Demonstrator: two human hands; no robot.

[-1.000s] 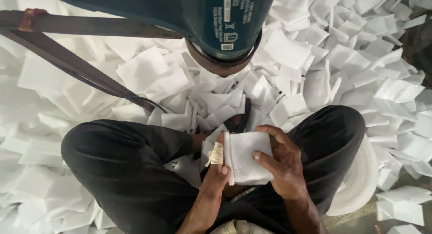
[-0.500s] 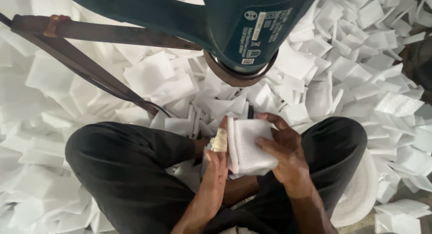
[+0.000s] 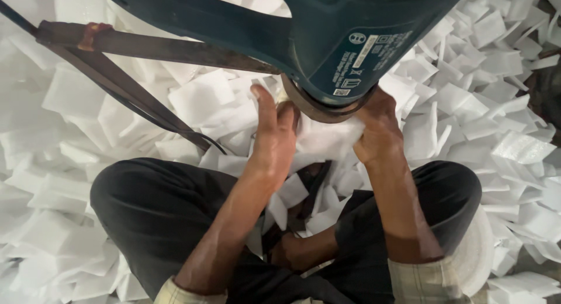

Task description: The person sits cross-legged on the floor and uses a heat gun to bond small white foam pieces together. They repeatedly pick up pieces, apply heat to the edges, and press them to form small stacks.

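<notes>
Both hands are holding a bundle of white foam sheets point(image 3: 327, 141) up against the round mouth of a dark teal machine head point(image 3: 350, 41) that is hanging just above them. The left hand point(image 3: 273, 134) is gripping the bundle's left end, thumb stretched upward and fingers point(image 3: 286, 114) curled around the foam. The right hand point(image 3: 378, 129) is closing on the right end, its fingertips tucked out of sight under the machine's rim. The bundle is lying with its long axis running left to right between the two hands, its upper face pressed toward the brown ring point(image 3: 318, 108) at the nozzle's mouth; which way its edges are facing cannot be told, as the machine is covering the top.

The person is sitting cross-legged in dark trousers point(image 3: 158, 205) on a floor heaped with loose white foam pieces point(image 3: 502, 94) on every side. A rusty metal bar point(image 3: 169, 47) is slanting in from the left to the machine, with a dark strap point(image 3: 134, 99) running beneath it. Room overhead is being cut off by the machine; the space is opening only downward toward the lap and outward to either side over the foam.
</notes>
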